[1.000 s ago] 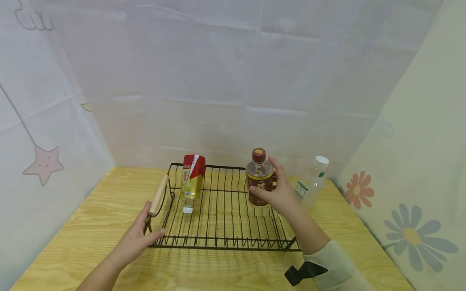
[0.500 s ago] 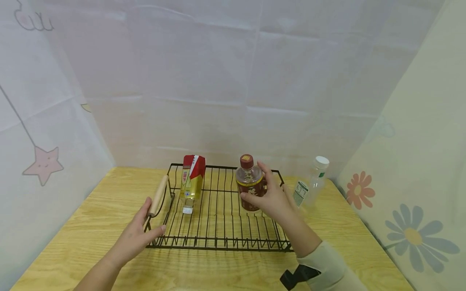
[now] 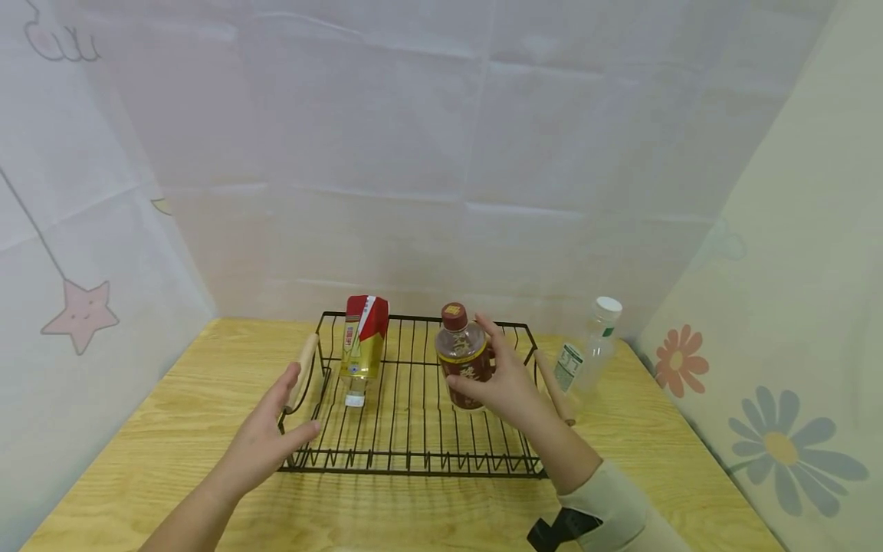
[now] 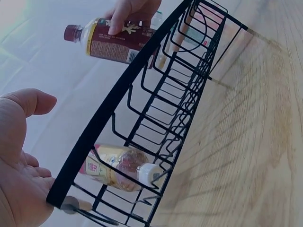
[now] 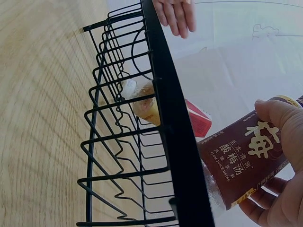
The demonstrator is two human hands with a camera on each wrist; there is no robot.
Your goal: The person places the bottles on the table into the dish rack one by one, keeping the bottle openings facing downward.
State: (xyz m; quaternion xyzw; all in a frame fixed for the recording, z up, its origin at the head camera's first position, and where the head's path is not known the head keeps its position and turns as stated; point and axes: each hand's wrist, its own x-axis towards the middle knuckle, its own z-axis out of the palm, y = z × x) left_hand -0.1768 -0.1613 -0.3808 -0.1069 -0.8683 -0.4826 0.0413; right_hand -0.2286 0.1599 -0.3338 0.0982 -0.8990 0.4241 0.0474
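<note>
My right hand (image 3: pixel 507 383) grips a plum juice bottle (image 3: pixel 464 366) with a dark red label and red cap. The bottle is upright over the right half of a black wire dish rack (image 3: pixel 414 471); whether its base touches the wires I cannot tell. In the right wrist view, thumb and fingers wrap around the plum juice bottle (image 5: pixel 244 153). My left hand (image 3: pixel 258 437) is beside the rack's left wooden handle (image 3: pixel 306 368), thumb and fingers spread, holding nothing. A bottle with a red and yellow label (image 3: pixel 366 337) leans cap down in the rack's left part.
A clear bottle with a white cap (image 3: pixel 608 307) stands on the wooden table (image 3: pixel 138 460), right of the rack. The rack's right wooden handle (image 3: pixel 554 387) lies between them. Patterned cloth walls (image 3: pixel 441 153) enclose the back and sides.
My right hand has carried the plum juice bottle leftward and slightly lower over the rack. My left hand has shifted a little up and away from the left handle, fingers spread.
</note>
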